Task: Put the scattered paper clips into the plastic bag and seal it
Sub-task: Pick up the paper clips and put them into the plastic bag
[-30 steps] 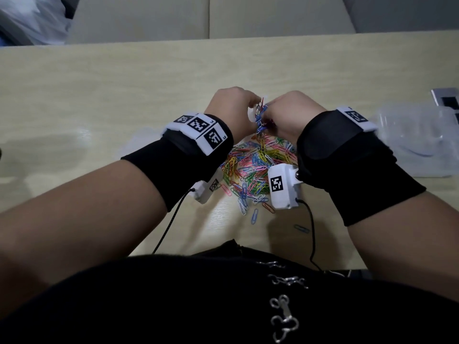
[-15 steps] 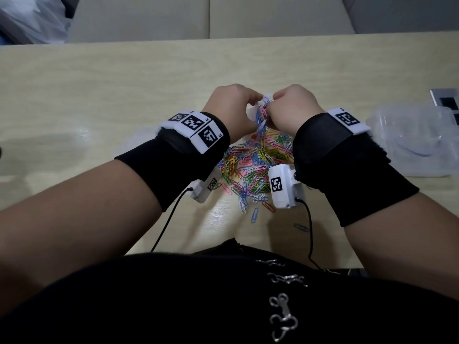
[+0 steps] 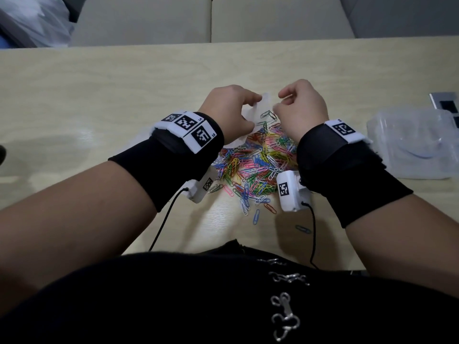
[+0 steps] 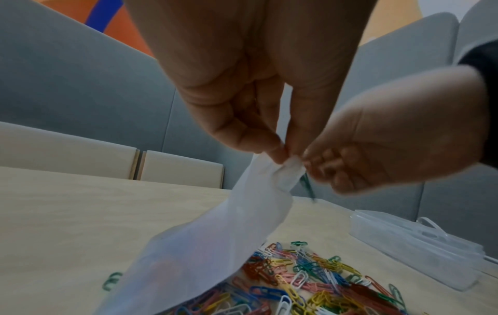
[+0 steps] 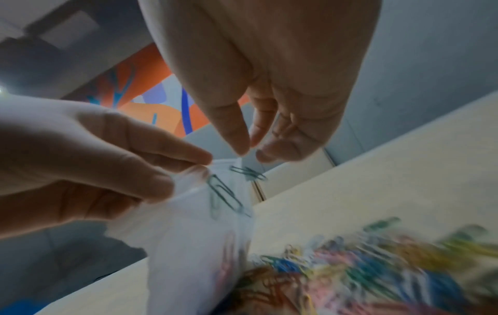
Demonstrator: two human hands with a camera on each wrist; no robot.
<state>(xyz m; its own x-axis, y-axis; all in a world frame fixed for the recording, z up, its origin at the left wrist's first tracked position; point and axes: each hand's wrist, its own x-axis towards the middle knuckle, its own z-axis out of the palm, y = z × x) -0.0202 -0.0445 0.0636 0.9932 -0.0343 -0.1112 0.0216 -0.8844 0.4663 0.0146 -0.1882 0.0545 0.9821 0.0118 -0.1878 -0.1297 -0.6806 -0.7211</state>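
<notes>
I note the pale wooden table (image 3: 104, 100) under both of my wrists. To the right of my right fingers, well apart, lies a clear plastic lidded box (image 3: 412, 145), not in use. Directly below my fingers lies the heap of multicoloured wire paper clips (image 3: 253, 167), almost all of it outside the bag; a few strays sit nearer my body.

The translucent white plastic bag (image 4: 215, 238) hangs from my left hand (image 3: 228, 112), mouth uppermost, its long axis running down from the fingers to the table, where its lower end meets the heap. My left thumb and forefinger pinch the top edge. Two grey-green paper clips (image 5: 229, 194) show at or just within the mouth, immediately below my right fingertips (image 5: 242, 147).

My right hand (image 3: 300, 110) sits just beside the left, thumb and fingers loosely curled with the tips nearly together; I see nothing held in them.

Judgement: loading has barely begun. The heap lies below and toward me from the right fingers, which are the nearer free hand, so the next pinch falls to the right.
</notes>
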